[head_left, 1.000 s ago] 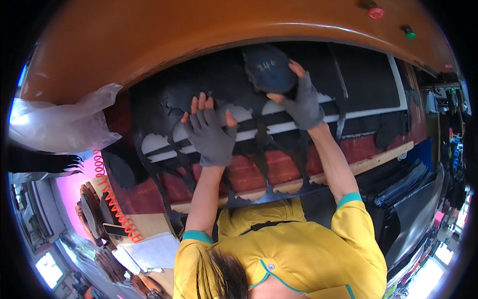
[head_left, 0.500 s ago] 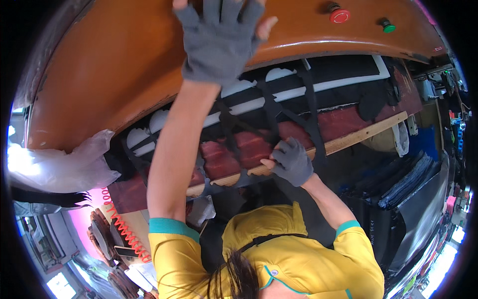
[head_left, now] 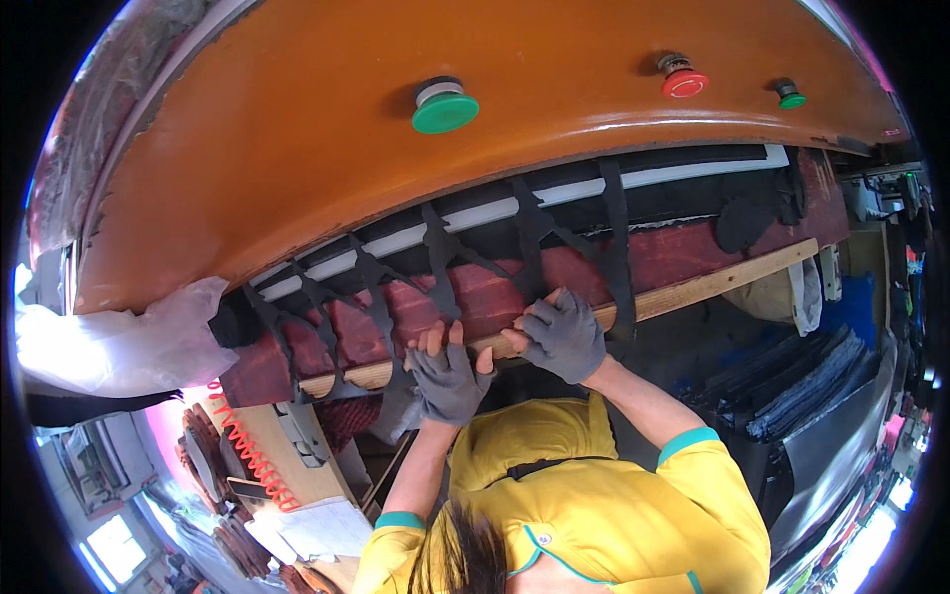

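Observation:
A black sheet web [head_left: 440,267] with cut-out gaps hangs in strips over a dark red board [head_left: 485,302] and its wooden front edge. My left hand [head_left: 447,381], in a grey fingerless glove, rests at that edge by one of the strips. Its fingers are stretched out and the thumb stands apart. To its right, my right hand [head_left: 564,337], gloved the same way, has its fingers bent and closed around a strip at the wooden edge [head_left: 727,275].
Above the board is an orange machine body with a large green button [head_left: 445,111], a red button [head_left: 683,81] and a smaller green button [head_left: 790,97]. Clear plastic film [head_left: 129,332] bulges at the left. Black sheets [head_left: 807,381] are stacked at the right, and a red coiled hose [head_left: 252,455] hangs lower left.
My left hand has come down from the orange machine body, uncovering the large green button, to the wooden edge. The pale cut-out shapes behind the web no longer show. My right hand has shifted slightly.

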The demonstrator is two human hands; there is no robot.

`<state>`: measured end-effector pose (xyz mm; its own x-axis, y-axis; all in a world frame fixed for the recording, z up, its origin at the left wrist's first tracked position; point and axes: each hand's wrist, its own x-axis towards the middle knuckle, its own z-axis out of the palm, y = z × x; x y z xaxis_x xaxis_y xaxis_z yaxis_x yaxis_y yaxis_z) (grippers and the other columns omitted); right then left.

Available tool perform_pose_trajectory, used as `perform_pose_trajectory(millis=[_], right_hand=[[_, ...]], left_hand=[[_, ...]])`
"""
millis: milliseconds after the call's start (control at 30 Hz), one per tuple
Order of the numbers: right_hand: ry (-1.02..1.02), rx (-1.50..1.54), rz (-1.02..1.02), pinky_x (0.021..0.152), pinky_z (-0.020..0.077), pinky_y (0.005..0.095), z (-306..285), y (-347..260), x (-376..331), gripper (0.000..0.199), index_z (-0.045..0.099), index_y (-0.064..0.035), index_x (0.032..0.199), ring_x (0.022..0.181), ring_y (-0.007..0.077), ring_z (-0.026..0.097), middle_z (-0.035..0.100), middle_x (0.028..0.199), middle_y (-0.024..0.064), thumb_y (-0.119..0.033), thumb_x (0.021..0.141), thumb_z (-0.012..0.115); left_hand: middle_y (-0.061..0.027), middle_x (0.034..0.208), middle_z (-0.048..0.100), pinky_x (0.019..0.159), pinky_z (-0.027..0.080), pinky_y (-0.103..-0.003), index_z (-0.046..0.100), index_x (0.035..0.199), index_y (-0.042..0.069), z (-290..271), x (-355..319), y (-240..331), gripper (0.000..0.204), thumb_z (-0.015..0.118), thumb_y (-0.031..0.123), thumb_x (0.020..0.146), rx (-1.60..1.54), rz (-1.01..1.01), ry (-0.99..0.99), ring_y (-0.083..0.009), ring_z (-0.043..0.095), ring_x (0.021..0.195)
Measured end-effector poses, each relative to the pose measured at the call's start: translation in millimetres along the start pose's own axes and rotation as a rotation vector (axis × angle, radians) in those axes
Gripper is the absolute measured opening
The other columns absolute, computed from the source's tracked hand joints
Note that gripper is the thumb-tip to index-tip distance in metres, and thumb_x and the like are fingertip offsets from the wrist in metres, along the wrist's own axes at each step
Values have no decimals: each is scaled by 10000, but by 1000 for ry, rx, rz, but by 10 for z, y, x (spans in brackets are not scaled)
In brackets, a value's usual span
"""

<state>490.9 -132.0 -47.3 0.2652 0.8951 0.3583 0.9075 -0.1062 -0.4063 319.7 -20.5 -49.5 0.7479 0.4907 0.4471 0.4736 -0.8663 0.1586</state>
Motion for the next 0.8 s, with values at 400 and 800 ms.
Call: perform_pose_trajectory(millis=[400,800], right_hand=[[130,-146,88,619,448,432,37,-179,-6,241,582,-93,734,758,324,532,515,778,93,-278,804,720],[-44,38,27,799,446,468,-468,-551,-475,256,649,-124,983,876,330,557,592,941,70,-246,782,749]], left_hand=[[-133,810,522,697,437,-443,574,1071,10,-33,-14,161,278,636,205,883,-200,-210,10,-334,538,744],[-149,900,565,702,443,-416,547,1082,5,-482,-282,216,225,634,115,906,-365,-324,7,-320,576,806]])
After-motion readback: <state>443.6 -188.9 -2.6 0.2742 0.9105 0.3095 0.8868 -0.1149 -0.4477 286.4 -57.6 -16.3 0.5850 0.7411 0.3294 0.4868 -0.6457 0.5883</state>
